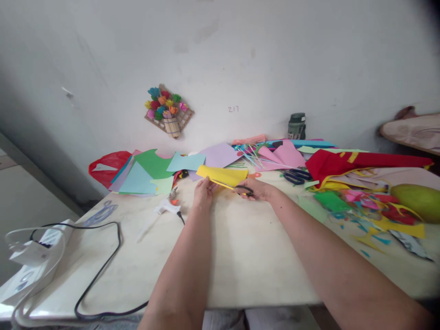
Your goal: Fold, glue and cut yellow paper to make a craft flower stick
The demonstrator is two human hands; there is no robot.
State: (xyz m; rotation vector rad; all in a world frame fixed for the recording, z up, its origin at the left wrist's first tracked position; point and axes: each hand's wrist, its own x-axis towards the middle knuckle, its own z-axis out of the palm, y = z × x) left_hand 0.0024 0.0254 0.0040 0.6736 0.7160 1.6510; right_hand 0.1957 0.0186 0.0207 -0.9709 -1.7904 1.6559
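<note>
A sheet of yellow paper (228,174) is held up over the middle of the table. My left hand (205,189) pinches its left end between thumb and fingers. In my right hand (256,189) is a pair of scissors (244,189) with dark handles, my fingers closed through the loops. The blades lie along the paper's lower edge, where a narrow yellow strip shows; whether they are parted I cannot tell. Left of my left hand, a white glue gun (167,207) rests on the table. A second pair of scissors (297,176), dark blue, lies beyond my right hand.
Coloured sheets (137,172) line the wall side. A power strip (37,261) and black cable (118,238) occupy the left. On the right are paper scraps (371,220), red fabric (330,165) and a green fruit-like object (417,201). A dark bottle (296,126) stands at the back.
</note>
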